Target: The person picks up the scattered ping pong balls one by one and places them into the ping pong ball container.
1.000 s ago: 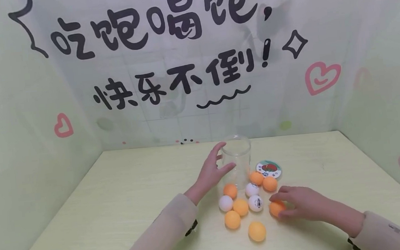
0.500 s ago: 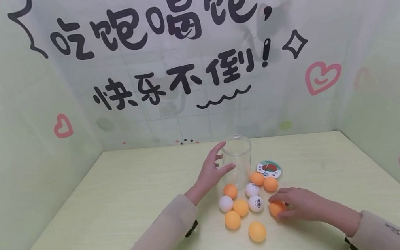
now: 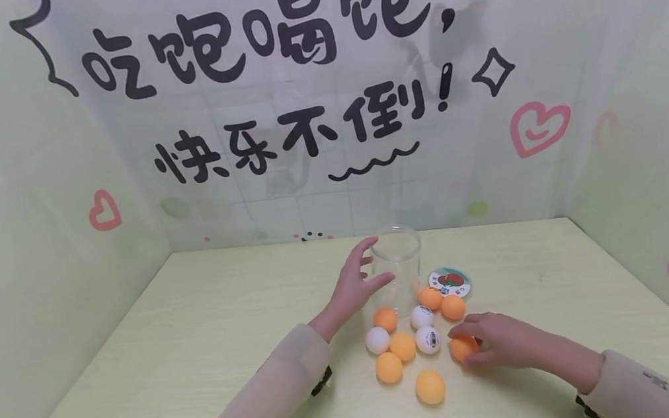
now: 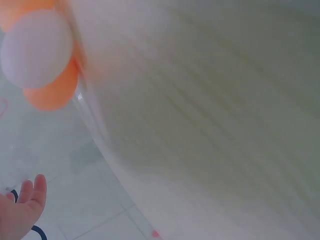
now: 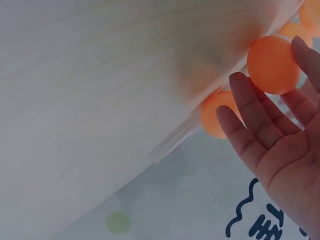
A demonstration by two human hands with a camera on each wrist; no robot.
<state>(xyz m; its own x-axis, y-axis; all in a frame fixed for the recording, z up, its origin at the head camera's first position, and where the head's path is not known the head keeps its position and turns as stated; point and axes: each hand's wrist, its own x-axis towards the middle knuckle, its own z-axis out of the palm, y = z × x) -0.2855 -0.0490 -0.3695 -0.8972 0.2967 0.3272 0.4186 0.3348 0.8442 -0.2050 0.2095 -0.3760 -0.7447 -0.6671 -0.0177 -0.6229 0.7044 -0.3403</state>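
A tall clear jar point(image 3: 402, 269) stands toward the back of the table. My left hand point(image 3: 353, 290) holds it from the left, thumb across its front and fingers by the rim. My right hand point(image 3: 504, 340) has an orange ping-pong ball point(image 3: 463, 349) between thumb and fingers, low at the table. In the right wrist view this ball point(image 5: 273, 65) sits between the thumb and fingertips. Several more balls lie loose before the jar, among them a white ball point(image 3: 427, 339), a yellow-orange ball point(image 3: 430, 387) and an orange ball point(image 3: 385, 319). In the left wrist view only part of my left hand point(image 4: 22, 207) shows.
A round lid point(image 3: 457, 284) with a red picture lies flat to the right of the jar, with two orange balls against its near side. The pale wooden table point(image 3: 212, 312) is bordered by a printed backdrop point(image 3: 286, 206) at the back and sides.
My right forearm has shifted very slightly left. Otherwise both hands, the jar and the balls stay practically where they were.
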